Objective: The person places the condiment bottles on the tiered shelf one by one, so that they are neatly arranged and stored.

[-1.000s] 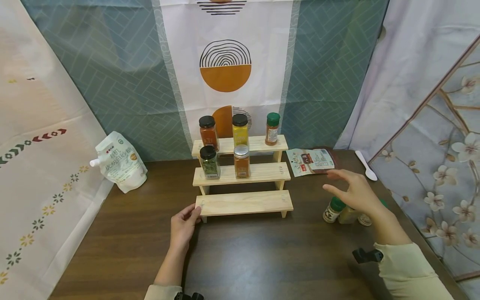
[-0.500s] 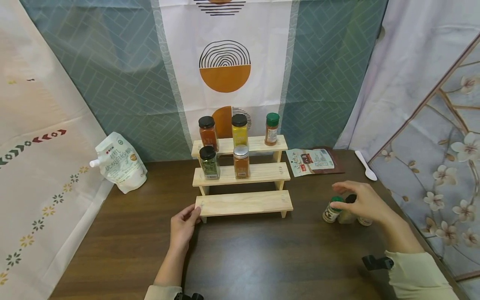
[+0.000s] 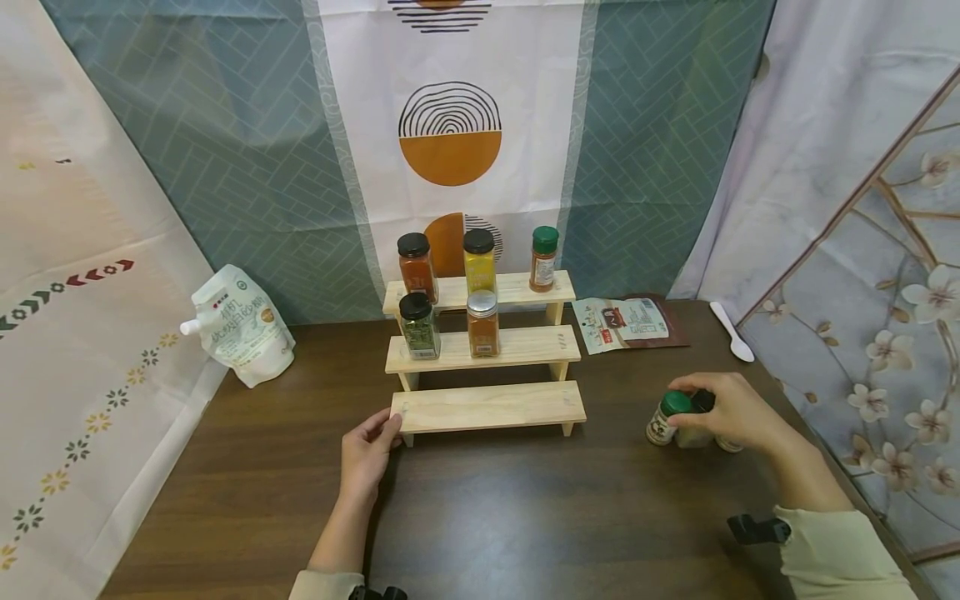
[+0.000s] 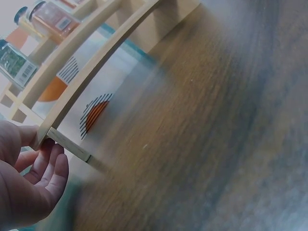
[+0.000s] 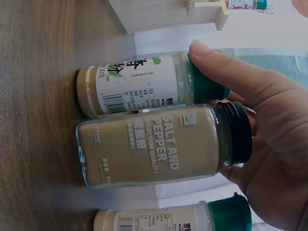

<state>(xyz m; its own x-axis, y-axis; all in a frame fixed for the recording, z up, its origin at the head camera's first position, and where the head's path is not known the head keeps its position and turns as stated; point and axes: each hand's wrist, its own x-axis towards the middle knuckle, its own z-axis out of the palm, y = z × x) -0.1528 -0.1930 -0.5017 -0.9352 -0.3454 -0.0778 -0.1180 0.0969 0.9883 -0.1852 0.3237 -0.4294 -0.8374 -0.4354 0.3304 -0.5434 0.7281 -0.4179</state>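
Observation:
My left hand (image 3: 367, 454) pinches the left end of the lowest step of a three-tier wooden spice rack (image 3: 487, 407); the left wrist view shows the thumb above and curled fingers underneath. At the right, my right hand (image 3: 735, 408) has thumb and fingers around the cap of a green-capped spice jar (image 5: 137, 86), which stands on the table. Beside it stands a black-capped salt and pepper jar (image 5: 149, 149), close to the fingers. A second green-capped jar (image 5: 159, 220) is next to that, mostly covered by the hand in the head view.
Several spice jars occupy the rack: an orange-red jar (image 3: 417, 271), a yellow jar (image 3: 480, 267) and a green-capped red jar (image 3: 543, 262) on top, a herb jar (image 3: 420, 329) and a silver-capped jar (image 3: 483, 325) mid-tier. A white pouch (image 3: 243, 325), flat packet (image 3: 626, 323) and white spoon (image 3: 731, 332) lie around.
My right hand has come down onto the jars at the right, and its thumb and fingers have closed around the green cap. That jar has tilted slightly. The left hand has stayed on the rack.

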